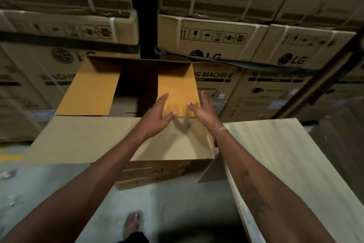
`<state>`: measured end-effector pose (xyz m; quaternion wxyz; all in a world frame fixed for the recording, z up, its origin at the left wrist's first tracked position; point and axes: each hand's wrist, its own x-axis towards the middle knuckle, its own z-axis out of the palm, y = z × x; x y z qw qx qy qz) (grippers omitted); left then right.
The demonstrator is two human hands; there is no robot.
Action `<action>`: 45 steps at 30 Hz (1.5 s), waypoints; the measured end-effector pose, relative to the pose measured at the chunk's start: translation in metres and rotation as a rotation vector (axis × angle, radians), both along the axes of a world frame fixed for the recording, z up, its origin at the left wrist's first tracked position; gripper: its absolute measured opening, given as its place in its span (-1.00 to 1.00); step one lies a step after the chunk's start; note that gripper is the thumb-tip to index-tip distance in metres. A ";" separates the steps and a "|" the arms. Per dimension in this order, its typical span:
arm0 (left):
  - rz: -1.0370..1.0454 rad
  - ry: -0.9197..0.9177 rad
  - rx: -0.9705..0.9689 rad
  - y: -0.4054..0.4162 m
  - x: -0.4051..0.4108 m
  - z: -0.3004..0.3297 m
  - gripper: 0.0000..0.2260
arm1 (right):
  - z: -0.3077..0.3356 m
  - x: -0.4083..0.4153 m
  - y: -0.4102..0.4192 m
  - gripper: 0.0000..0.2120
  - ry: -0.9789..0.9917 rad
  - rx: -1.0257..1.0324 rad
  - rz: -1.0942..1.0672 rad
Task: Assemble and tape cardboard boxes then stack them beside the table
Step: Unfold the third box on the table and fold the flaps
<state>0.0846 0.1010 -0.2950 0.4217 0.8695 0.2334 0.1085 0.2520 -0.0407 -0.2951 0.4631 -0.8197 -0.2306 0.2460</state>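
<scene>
An open cardboard box (94, 140) stands on a stack of flat cardboard (153, 175) on the floor, left of the table (285, 164). Its near flap hangs toward me. Two orange-brown side flaps fold inward: the left flap (88, 89) and the right flap (177, 85), with a dark gap between them. My left hand (159, 116) reaches out with straight fingers over the right flap's near edge. My right hand (202, 110) is spread at the same flap's right edge, fingers straight. Neither hand grips anything.
Tall stacks of strapped washing-machine cartons (216, 45) fill the wall behind the box. A pale wooden table top runs along the right. Grey concrete floor (49, 183) lies below, with my foot (134, 223) at the bottom centre.
</scene>
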 end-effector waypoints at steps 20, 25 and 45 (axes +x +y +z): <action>0.241 0.285 0.544 0.271 0.009 -0.033 -0.42 | -0.013 0.066 0.182 0.43 -0.110 -0.765 -0.139; 0.406 0.448 0.453 0.296 -0.022 -0.040 -0.22 | -0.022 0.064 0.190 0.43 -0.188 -0.789 -0.183; 0.543 0.459 0.319 0.260 0.022 -0.015 -0.14 | -0.013 0.097 0.105 0.35 -0.330 -0.669 -0.406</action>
